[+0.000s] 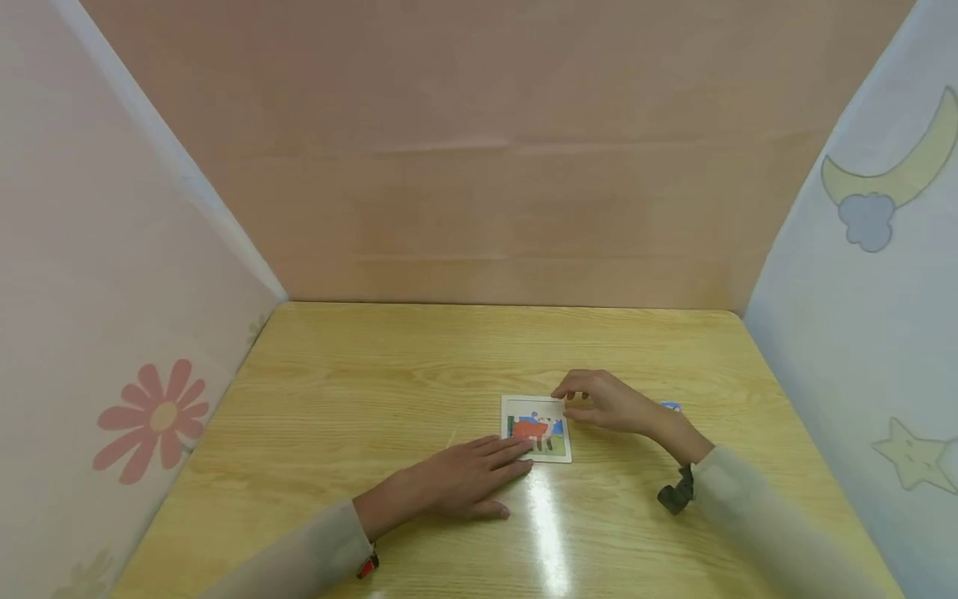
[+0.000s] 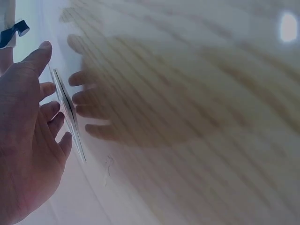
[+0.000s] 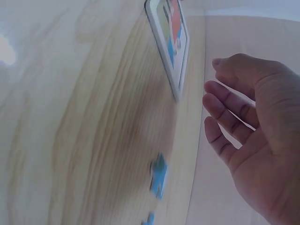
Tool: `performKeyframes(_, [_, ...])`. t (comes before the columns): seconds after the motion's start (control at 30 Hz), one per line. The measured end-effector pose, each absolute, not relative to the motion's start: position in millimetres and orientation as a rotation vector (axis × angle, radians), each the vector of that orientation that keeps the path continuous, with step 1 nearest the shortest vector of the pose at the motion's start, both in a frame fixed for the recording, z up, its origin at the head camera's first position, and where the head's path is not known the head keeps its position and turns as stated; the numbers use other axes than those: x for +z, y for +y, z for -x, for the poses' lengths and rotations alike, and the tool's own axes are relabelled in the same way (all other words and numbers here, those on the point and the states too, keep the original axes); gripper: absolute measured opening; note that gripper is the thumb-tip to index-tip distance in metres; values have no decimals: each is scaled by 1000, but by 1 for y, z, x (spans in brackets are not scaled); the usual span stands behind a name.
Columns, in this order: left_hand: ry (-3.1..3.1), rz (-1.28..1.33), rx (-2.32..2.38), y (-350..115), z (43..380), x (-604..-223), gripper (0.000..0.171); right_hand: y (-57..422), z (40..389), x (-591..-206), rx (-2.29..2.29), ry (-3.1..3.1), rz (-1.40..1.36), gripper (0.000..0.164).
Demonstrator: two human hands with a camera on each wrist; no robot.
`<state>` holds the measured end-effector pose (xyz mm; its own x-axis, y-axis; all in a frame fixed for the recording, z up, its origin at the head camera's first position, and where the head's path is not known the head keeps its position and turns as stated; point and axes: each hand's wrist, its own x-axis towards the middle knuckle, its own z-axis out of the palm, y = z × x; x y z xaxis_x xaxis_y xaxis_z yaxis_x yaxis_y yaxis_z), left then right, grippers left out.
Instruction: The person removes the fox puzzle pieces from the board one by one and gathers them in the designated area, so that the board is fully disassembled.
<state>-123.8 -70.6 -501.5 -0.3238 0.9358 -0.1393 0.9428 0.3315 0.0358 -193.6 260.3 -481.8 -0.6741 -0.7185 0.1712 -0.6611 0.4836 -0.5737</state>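
Observation:
A small white-framed jigsaw puzzle [image 1: 513,405] with a red, blue and green picture lies flat on the wooden table. My left hand [image 1: 471,478] rests its straight fingers over the puzzle's lower left part. Thin and edge-on, the same puzzle [image 2: 70,115] shows beside those fingers in the left wrist view. Over at the upper right corner is my right hand [image 1: 609,401], its fingers loosely bent and holding nothing. Two blue puzzle pieces lie on the table in the right wrist view: one piece [image 3: 159,180] below the frame's corner, another piece [image 3: 149,219] at the bottom edge.
Part of a blue piece [image 1: 672,406] shows behind my right wrist. The table [image 1: 359,358] is bounded by a plain back panel [image 1: 479,208], a left wall with a flower print [image 1: 153,420] and a right wall with a moon print [image 1: 898,179].

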Motion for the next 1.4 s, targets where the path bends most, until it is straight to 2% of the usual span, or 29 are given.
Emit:
performKeyframes(0.63, [2467, -1765, -88, -79, 122, -500, 72, 212, 195, -487, -1026, 2511, 1206, 27])
performKeyframes(0.93, [2468, -1755, -109, -79, 122, -501, 74, 204, 194, -493, -1029, 2490, 1204, 20])
performKeyframes(1.4, [2462, -1746, -84, -78, 123, -499, 72, 201, 193, -503, -1013, 2510, 1287, 19])
